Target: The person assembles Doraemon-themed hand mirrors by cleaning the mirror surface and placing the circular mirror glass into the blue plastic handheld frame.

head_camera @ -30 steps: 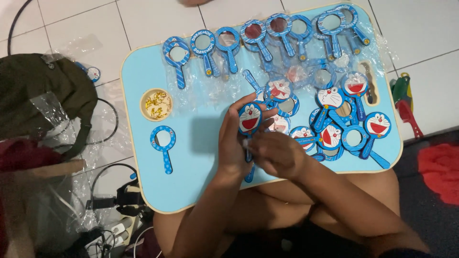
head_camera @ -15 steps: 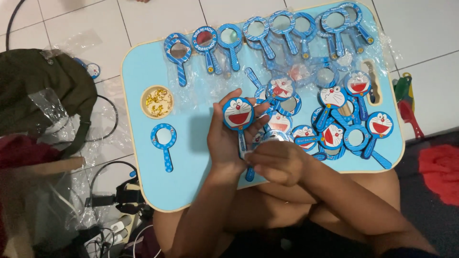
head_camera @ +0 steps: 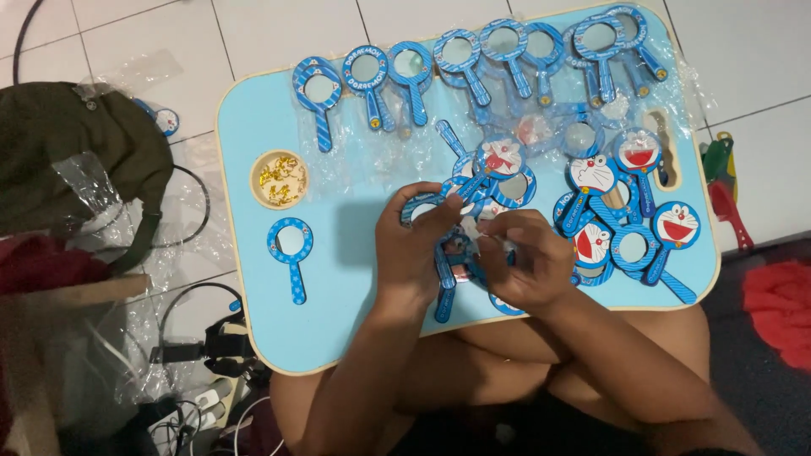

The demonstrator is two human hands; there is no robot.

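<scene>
— Where is the piece being worked on?

— A blue hand mirror [head_camera: 445, 268] sits between the two hands near the front edge of the light-blue tray table [head_camera: 346, 321]. The left hand [head_camera: 411, 245] is curled over its round head, fingers closed on it; the right hand [head_camera: 525, 257] pinches narrowly at something small just beside it, too hidden to tell.

— And around them?

— A row of blue mirrors [head_camera: 460, 63] lines the far edge, a heap of cartoon-faced ones [head_camera: 629, 211] fills the right side, one lone mirror [head_camera: 291, 253] lies toward the left edge, and a small round dish [head_camera: 279, 179] of gold bits sits behind it. White floor tiles [head_camera: 152, 25] lie beyond.

— Which way does it point?

— Its handle runs toward the front edge, head away from the person.
</scene>
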